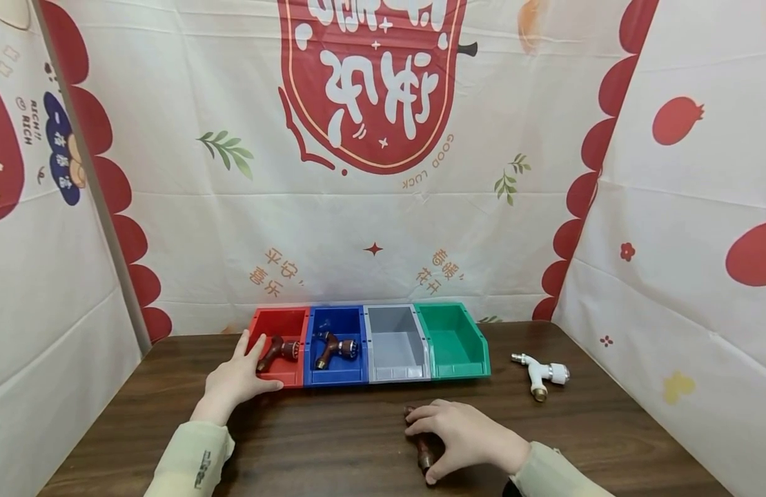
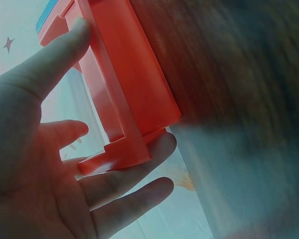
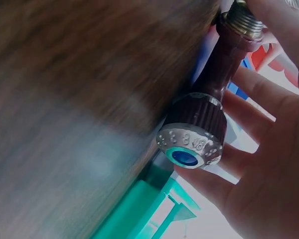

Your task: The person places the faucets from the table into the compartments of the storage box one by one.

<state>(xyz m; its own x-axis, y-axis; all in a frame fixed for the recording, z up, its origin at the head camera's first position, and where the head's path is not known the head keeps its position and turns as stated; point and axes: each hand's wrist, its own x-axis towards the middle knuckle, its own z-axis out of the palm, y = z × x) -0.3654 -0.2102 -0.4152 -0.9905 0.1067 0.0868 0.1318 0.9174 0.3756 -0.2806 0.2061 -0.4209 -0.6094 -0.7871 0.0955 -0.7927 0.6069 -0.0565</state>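
Against the outer side of the red bin (image 1: 285,376) lies my left hand (image 1: 234,378), fingers spread and thumb on the front rim. The left wrist view shows the red bin wall (image 2: 139,69) beside that thumb. A brown faucet (image 1: 277,352) lies in the red bin, and a similar brown faucet (image 1: 333,351) in the blue bin (image 1: 336,378). On the table my right hand (image 1: 466,435) holds another brown faucet (image 1: 424,452), thumb at its near end, fingers curled over the far end. Its threaded end and round knob (image 3: 192,134) show in the right wrist view.
A grey bin (image 1: 398,373) and a green bin (image 1: 460,369) continue the row to the right. A white faucet (image 1: 541,375) lies at the table's right. The wooden table (image 1: 321,442) is enclosed by printed cloth (image 1: 370,221) behind and at both sides.
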